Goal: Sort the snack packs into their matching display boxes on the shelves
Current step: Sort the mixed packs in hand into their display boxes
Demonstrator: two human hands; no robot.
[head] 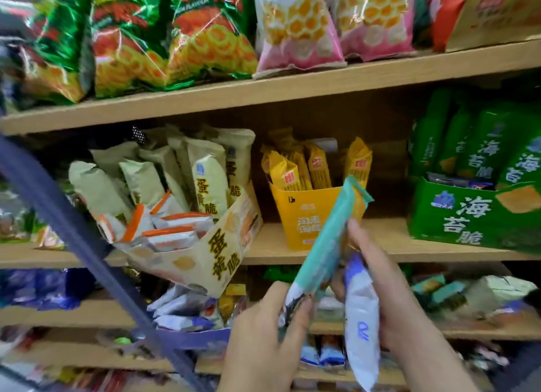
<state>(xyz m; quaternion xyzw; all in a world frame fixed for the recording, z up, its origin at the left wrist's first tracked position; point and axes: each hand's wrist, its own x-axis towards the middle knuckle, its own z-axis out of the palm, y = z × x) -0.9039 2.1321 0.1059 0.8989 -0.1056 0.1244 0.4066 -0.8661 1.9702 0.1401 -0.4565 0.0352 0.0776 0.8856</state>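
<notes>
My left hand [265, 333] pinches the lower end of a long teal snack pack [329, 239] that slants up toward the yellow display box [298, 213]. My right hand [389, 289] grips a white and blue pack [361, 327] and its fingers also touch the teal pack. On the middle shelf stand a cream display box [210, 260] tipped forward with cream and orange-white packs, the yellow box with yellow packs [317, 166], and a green display box [456, 219] with green packs.
Green and orange ring-snack bags [164, 37] and pink bags [298, 28] fill the top shelf. A grey bar [67, 216] slants across the left foreground. The lower shelf carries blue-white packs [181, 309] and teal packs [439, 292]. The wooden shelf edge [292, 87] runs above the boxes.
</notes>
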